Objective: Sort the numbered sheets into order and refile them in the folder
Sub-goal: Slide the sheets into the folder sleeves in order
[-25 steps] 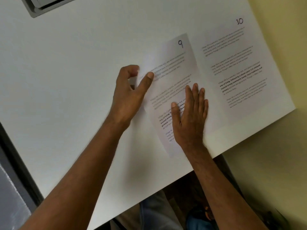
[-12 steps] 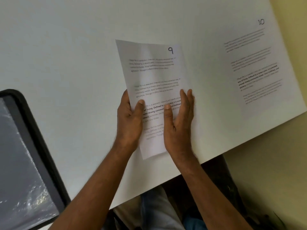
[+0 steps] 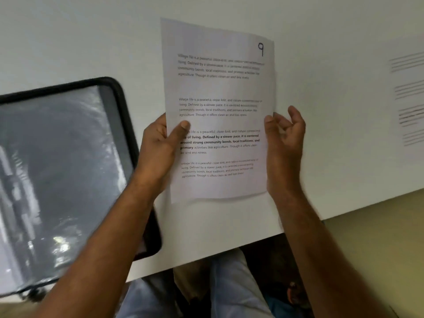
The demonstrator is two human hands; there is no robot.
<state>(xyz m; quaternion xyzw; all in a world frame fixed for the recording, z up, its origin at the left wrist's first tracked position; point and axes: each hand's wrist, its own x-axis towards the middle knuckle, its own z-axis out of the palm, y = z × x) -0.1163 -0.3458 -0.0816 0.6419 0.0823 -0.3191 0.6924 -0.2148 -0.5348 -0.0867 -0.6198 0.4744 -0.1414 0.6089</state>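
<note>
White printed sheet marked "9" [image 3: 218,111] held up above the white table [image 3: 321,157], text facing the camera. Left hand [image 3: 158,145] pinches its left edge: thumb on the front, fingers behind. Right hand [image 3: 284,143] at the right edge, thumb touching the margin, fingers loosely curled and clear of the paper. Black-rimmed folder with clear plastic sleeves [image 3: 62,175] lies open to the left. Another printed sheet [image 3: 408,99], blurred, lies flat at far right.

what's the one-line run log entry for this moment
left hand pinches white printed sheet numbered 9 | right hand at its right edge, grip unclear | black-rimmed clear-sleeve folder open at left
</note>
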